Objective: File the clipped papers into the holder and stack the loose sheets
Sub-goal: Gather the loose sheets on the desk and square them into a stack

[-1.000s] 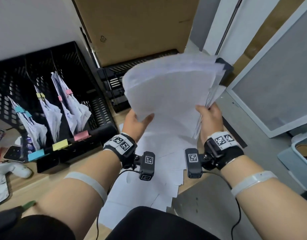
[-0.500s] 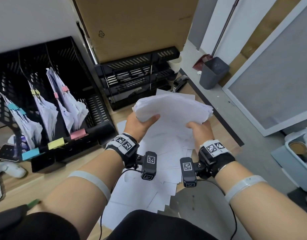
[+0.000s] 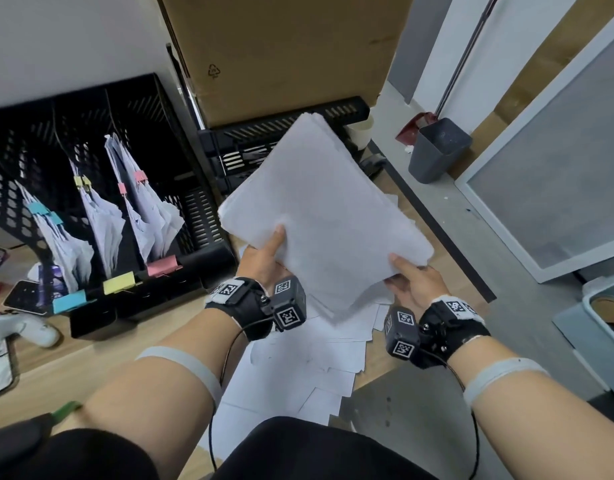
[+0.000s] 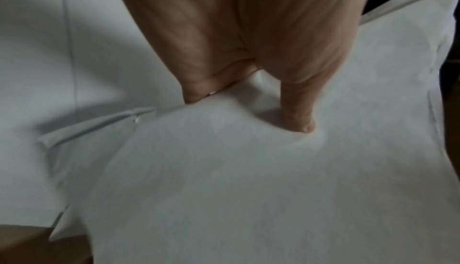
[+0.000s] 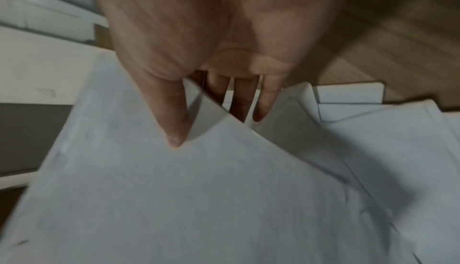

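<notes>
So I've got the stack of loose sheets up in the air over the desk, held between both hands and tilted, far end higher and pointing at the cardboard box. My left hand has it by the near left edge: thumb pressed flat on top, the other fingers tucked underneath, so it's a pinch on the paper. In the left wrist view the thumb is denting the top sheet a bit. My right hand has the near right corner the same way, thumb on top and the other fingers side by side under the pile with the paper edge running between them.

Under my hands there's a messy spread of more loose sheets lying flat on the desk, overlapping every which way, some hanging off the front edge.

Off to the left is the black mesh file holder, and the clipped papers are standing in its slots with blue, yellow and pink clips, matching coloured tabs on the front. Behind the stack there's a low black paper tray in front of the cardboard box. A grey bin sits on the floor to the right, and a phone lies left of the holder.
</notes>
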Available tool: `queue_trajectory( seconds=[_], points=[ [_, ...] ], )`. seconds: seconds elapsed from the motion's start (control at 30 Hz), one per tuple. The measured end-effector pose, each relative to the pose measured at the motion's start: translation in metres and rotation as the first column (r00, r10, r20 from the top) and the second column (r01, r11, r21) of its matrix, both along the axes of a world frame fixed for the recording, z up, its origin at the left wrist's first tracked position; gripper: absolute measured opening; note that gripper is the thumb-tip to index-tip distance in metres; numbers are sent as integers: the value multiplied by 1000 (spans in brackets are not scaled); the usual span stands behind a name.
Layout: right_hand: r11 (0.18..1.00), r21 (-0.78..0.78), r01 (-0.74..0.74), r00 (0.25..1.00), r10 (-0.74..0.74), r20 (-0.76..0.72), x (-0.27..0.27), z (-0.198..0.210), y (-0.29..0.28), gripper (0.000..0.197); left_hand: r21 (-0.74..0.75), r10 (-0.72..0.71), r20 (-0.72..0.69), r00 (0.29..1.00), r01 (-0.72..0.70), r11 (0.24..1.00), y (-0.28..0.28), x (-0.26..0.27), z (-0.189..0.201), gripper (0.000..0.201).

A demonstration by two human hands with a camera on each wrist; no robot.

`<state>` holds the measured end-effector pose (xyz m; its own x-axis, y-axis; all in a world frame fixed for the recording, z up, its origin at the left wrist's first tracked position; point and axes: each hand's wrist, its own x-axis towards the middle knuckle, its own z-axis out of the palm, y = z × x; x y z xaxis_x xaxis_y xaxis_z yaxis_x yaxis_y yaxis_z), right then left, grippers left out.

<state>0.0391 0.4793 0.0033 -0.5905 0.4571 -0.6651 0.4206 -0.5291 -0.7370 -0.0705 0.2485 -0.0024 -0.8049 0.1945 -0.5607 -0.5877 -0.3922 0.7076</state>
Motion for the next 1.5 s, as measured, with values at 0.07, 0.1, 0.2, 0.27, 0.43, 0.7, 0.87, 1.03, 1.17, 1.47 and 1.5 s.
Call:
queue_trajectory(
  seconds=[0.07, 0.1, 0.2, 0.27, 0.43, 0.7, 0.87, 1.03, 1.17, 1.47, 1.5],
  points=[
    [996, -30, -85, 996, 86, 2, -3, -5, -7, 34, 26, -16, 57, 998, 14, 1000, -3, 4, -12, 22],
    [991, -23, -134, 991, 134, 22, -5, -8, -10, 30, 4, -18, 92, 996, 18, 1000, -6, 5, -19, 26],
    [919, 231, -319, 938, 271, 218, -11, -14, -7, 18, -105, 3, 184, 983, 16, 994, -17, 9, -36, 38],
    [795, 410, -447, 877, 298, 378, -18, -17, 8, 19, -208, 17, 223, 975, 31, 978, -30, 12, -46, 28],
    [560, 444, -699, 707, 452, 543, -50, -18, 37, 13, -502, -42, 298, 954, 194, 843, -64, 16, -77, 37],
    [324, 431, -842, 539, 524, 660, -85, -43, 28, 31, -814, -211, 305, 929, 370, 449, -69, 18, -75, 70],
    [292, 413, -863, 505, 548, 667, -87, -55, 26, 29, -783, -265, 292, 919, 389, 486, -64, 15, -69, 36],
    [322, 401, -858, 511, 618, 598, -88, -53, 19, 36, -875, -152, 217, 964, 261, 407, -59, 19, -73, 52],
    [367, 464, -806, 584, 615, 530, -86, -57, 19, 44, -888, -61, 196, 979, 203, 413, -54, 22, -72, 45],
    [378, 508, -774, 622, 599, 504, -70, -64, 22, 31, -898, -324, 126, 937, 247, 363, -49, 28, -70, 32],
    [379, 508, -774, 624, 594, 508, -68, -66, 23, 33, -901, -345, 117, 931, 246, 358, -49, 27, -69, 32]
  ],
)
